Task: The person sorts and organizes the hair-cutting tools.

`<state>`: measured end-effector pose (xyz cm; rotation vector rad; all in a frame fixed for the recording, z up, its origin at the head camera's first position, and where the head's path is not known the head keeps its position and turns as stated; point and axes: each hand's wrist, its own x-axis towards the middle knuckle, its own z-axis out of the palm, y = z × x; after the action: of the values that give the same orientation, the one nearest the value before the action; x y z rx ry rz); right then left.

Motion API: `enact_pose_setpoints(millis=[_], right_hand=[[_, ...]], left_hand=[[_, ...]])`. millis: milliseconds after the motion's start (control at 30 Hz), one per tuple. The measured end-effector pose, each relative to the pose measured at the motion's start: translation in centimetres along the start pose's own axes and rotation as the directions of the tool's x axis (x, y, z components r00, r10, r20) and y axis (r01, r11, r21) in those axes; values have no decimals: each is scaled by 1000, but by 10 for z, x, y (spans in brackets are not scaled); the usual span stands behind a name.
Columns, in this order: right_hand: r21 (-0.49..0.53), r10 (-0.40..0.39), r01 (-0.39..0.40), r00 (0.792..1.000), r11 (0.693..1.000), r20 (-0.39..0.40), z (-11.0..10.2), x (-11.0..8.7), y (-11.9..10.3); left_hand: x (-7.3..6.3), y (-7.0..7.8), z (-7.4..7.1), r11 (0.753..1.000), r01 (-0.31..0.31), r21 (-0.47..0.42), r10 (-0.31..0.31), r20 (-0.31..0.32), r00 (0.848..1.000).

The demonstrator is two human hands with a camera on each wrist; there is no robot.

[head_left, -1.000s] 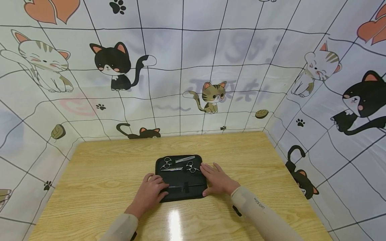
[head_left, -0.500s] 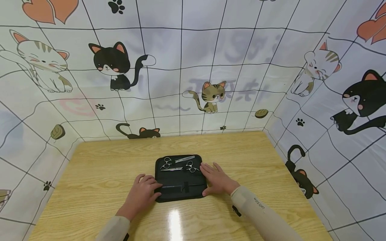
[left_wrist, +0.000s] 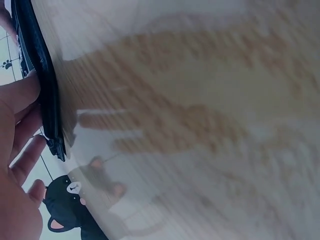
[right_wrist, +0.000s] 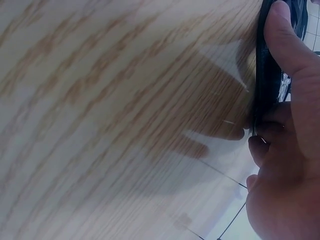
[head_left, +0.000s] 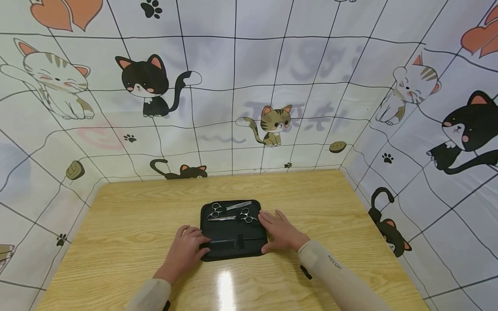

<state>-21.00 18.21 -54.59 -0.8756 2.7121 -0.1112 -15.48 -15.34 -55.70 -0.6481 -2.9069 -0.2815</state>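
Observation:
A black zip case [head_left: 229, 252] lies spread out on the table. In its far half are two pairs of silver scissors, one pair [head_left: 239, 206] above the other pair [head_left: 221, 218], with their finger rings at opposite ends. A dark flat strip [head_left: 225, 244], whose kind I cannot make out, lies across the near half beside a small strap. My left hand [head_left: 183, 249] touches the case's near left edge with thumb and fingertips. On the right edge rests my right hand [head_left: 282, 233], fingers extended and thumb lower down. Both wrist views show the hands against the case's zipped rim [left_wrist: 47, 90].
The wood-grain table [head_left: 148, 211] has a glossy top that reflects light near the front. Around its back and sides hangs a white gridded cloth [head_left: 218, 129] with cartoon cats.
My left hand has slid a little to the left, from over the case to its edge, baring more of the dark strip. The right hand and the scissors stay put.

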Motion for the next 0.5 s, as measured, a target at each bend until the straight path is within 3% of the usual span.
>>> enact_pose_setpoints(millis=[200, 500], right_hand=[[7, 0, 0, 1000, 1000, 11, 0, 1, 0], [15, 3, -3, 1000, 1000, 13, -1, 0, 0]], left_hand=[[3, 3, -3, 997, 46, -65, -44, 41, 998], [6, 1, -4, 997, 9, -76, -8, 11, 1000]])
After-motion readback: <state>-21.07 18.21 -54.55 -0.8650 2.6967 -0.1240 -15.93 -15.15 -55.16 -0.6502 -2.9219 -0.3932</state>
